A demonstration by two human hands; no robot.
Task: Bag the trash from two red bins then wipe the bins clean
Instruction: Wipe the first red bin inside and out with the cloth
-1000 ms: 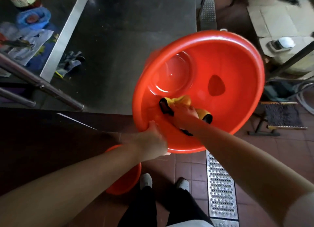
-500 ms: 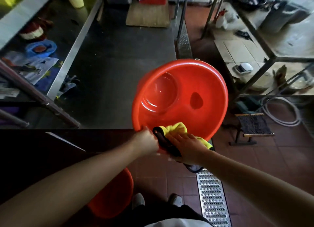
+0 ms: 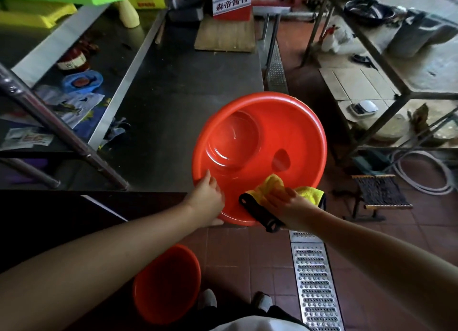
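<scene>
- I hold the red bin (image 3: 285, 137) up in the air, tilted so its open mouth faces me, over the near edge of the steel surface (image 3: 173, 102) and the tiled floor (image 3: 247, 251).
- The bin is glossy orange-red plastic with a round, lighter bottom and one dark oval patch on its inner wall; no trash shows inside.
- My left hand (image 3: 207, 202) grips the near rim, thumb inside.
- My right hand (image 3: 288, 206) clutches a yellow cloth (image 3: 307, 193) with black trim against the near inner wall and rim.
- The second red bin (image 3: 168, 286) stands on the floor by my shoes (image 3: 208, 299).
</scene>
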